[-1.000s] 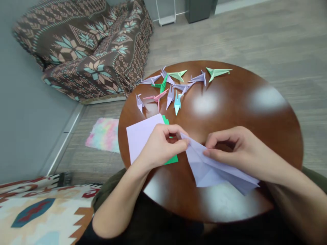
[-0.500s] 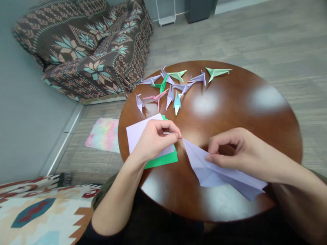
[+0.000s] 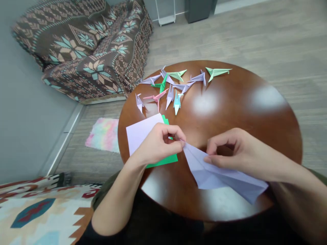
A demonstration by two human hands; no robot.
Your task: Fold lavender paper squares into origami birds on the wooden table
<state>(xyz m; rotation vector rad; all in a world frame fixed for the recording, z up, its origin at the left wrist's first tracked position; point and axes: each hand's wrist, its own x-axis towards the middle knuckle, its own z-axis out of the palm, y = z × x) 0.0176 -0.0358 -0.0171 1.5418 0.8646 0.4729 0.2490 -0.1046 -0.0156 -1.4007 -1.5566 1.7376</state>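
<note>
Head view: a creased lilac sheet (image 3: pixel 208 175) hangs over the brown table's (image 3: pixel 255 124) near side. Within 0.5 seconds, the left hand (image 3: pixel 161 144) has edged right, pinching its tip, which steadies the fold; the right hand (image 3: pixel 237 151) apparently grips its upper edge, contact partly hidden.

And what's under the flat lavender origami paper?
Green origami paper pokes out past the right and near edges of the lavender sheet. What lies beneath its middle can't be seen because the sheet covers it, and the left hand hides part too.
</note>
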